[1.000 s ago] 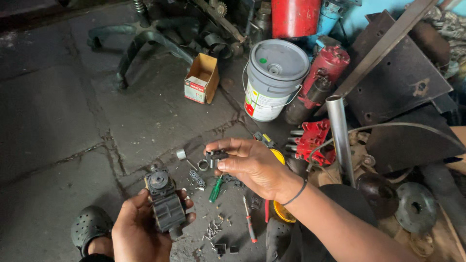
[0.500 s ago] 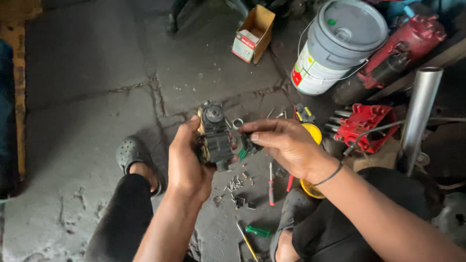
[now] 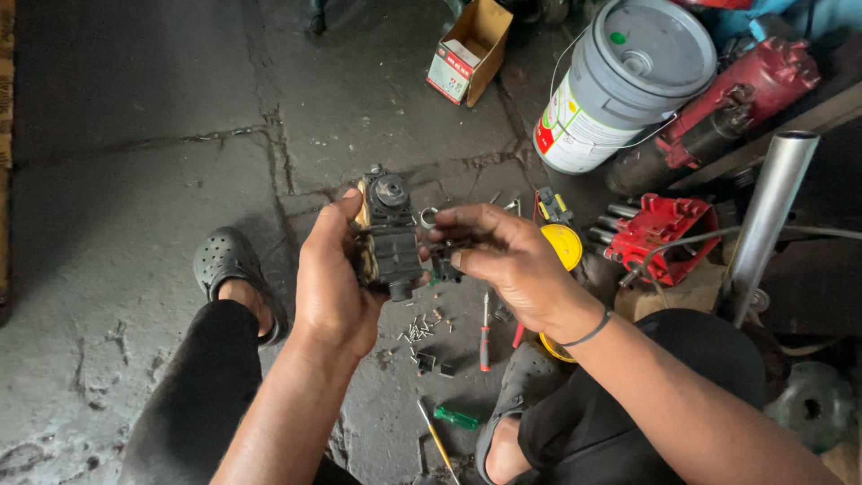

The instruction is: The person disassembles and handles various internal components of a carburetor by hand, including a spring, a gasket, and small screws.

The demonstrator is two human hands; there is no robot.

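The left hand [image 3: 330, 283] is wrapping its grip around a black mechanical part [image 3: 389, 235], fingers and thumb pressing on its left side and holding it upright above the concrete floor [image 3: 144, 171]. A round cap is showing at the top of the part, just above the thumb tip. The right hand [image 3: 507, 260] is meeting the part from the other side, its fingertips [image 3: 446, 260] pinching a small dark piece against the part's right edge; what exactly that piece is cannot be told. A dark band [image 3: 588, 332] is sitting on the right wrist.

Directly below the two grips, a scatter of small screws [image 3: 420, 330] is lying on the floor, with a red-handled screwdriver [image 3: 484, 339] just to the right of them and a green-handled screwdriver [image 3: 456, 417] lower down. Behind the right hand, a yellow round disc [image 3: 563, 244] is resting on the floor, and a red plastic piece [image 3: 663, 235] is lying further right. Well above the grips, a grey bucket [image 3: 620, 81] and an open cardboard box [image 3: 469, 51] are standing. A dark clog [image 3: 226, 262] is showing left of the left wrist.
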